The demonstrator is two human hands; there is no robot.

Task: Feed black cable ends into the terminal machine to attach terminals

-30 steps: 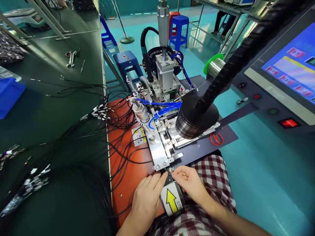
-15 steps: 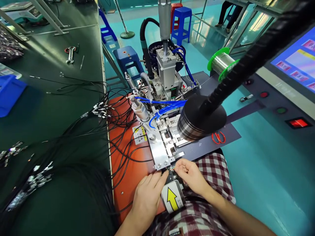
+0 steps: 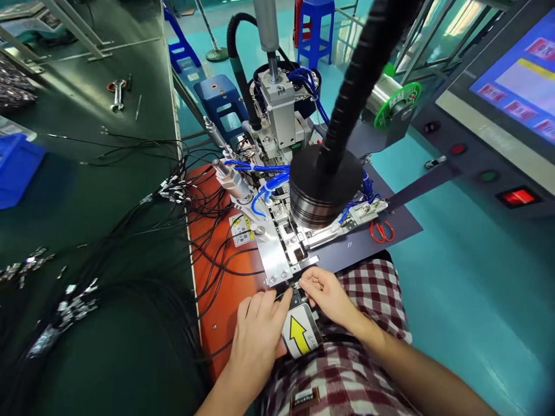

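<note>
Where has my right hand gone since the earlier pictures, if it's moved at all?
Yes, slightly: the right hand has shifted forward, away from the body, judged against the yellow arrow; the gap between them has widened.

At the upper left of the frame, a wrench [image 3: 118,95] lies on the dark counter [image 3: 89,110]; a blue bin [image 3: 17,173] sits at the left edge. Near top centre, a blue stool [image 3: 317,8] partly hides a red stool [image 3: 298,17].
</note>
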